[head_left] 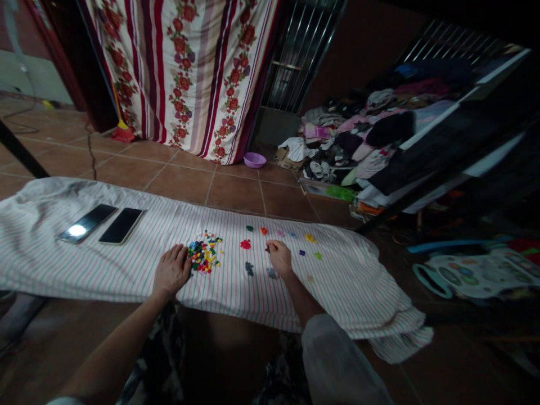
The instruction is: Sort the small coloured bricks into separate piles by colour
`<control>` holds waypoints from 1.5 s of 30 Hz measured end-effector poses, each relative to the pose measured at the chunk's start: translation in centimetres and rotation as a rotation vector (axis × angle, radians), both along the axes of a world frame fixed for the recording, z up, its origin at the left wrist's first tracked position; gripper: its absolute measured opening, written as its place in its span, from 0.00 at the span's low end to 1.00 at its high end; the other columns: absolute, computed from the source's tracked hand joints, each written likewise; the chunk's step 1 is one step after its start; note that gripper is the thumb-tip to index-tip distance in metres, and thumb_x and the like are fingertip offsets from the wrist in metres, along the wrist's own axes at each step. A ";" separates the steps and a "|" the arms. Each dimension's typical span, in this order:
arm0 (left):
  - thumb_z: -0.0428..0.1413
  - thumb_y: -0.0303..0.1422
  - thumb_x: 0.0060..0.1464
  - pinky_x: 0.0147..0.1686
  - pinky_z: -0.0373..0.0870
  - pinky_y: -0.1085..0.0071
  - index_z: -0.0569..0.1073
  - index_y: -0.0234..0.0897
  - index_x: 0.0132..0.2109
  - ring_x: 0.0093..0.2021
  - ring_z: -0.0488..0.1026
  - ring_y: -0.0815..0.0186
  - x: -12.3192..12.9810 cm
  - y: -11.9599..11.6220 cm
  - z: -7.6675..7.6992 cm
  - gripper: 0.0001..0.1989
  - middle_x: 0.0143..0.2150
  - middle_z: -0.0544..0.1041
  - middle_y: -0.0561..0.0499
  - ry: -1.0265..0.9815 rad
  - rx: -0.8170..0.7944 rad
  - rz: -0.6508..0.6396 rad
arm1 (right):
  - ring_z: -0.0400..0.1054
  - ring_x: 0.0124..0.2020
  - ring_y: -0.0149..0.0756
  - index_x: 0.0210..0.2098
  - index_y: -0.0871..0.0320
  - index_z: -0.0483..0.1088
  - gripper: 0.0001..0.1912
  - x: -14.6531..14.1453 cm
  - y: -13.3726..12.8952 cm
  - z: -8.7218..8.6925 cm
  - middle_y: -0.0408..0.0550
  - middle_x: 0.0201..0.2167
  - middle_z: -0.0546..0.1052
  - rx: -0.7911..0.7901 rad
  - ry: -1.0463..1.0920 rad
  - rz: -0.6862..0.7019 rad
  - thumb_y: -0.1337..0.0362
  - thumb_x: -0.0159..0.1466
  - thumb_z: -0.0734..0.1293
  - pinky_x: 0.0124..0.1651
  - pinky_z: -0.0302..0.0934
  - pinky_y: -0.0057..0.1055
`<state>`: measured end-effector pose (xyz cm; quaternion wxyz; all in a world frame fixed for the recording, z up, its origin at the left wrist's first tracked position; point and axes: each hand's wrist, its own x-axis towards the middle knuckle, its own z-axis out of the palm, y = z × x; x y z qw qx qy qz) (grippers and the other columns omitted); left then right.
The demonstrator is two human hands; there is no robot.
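My left hand (172,269) lies flat on the striped cloth, its fingertips touching the left edge of a heap of small mixed-colour pieces (205,254). The pieces are too small to tell their kind. With fingers pinched together, my right hand (279,256) is over a few dark brown pieces (267,249); whatever it holds is hidden. Around it lie little single-colour groups: red pieces (245,244), dark grey pieces (249,268), lighter grey pieces (271,273), orange pieces (264,230), dark green pieces (250,228), yellow pieces (310,238), blue pieces (302,252) and lime pieces (318,256).
Two phones (122,226) rest on the left part of the striped cloth (228,292). Beyond, a purple basin (255,160) and a red broom (122,133) stand on the tiled floor by a floral curtain (181,73). Clothes (354,135) are piled at the right.
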<state>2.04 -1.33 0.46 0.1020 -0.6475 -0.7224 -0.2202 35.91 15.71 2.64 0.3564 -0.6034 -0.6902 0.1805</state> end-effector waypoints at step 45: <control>0.45 0.38 0.62 0.60 0.62 0.54 0.70 0.32 0.57 0.62 0.64 0.51 0.8 0.1 0.3 0.21 0.59 0.72 0.39 -0.060 0.005 0.030 | 0.66 0.47 0.42 0.39 0.56 0.78 0.10 -23.9 -1.2 2.7 0.55 0.42 0.77 -0.132 -0.515 0.270 0.66 0.64 0.63 0.50 0.56 0.34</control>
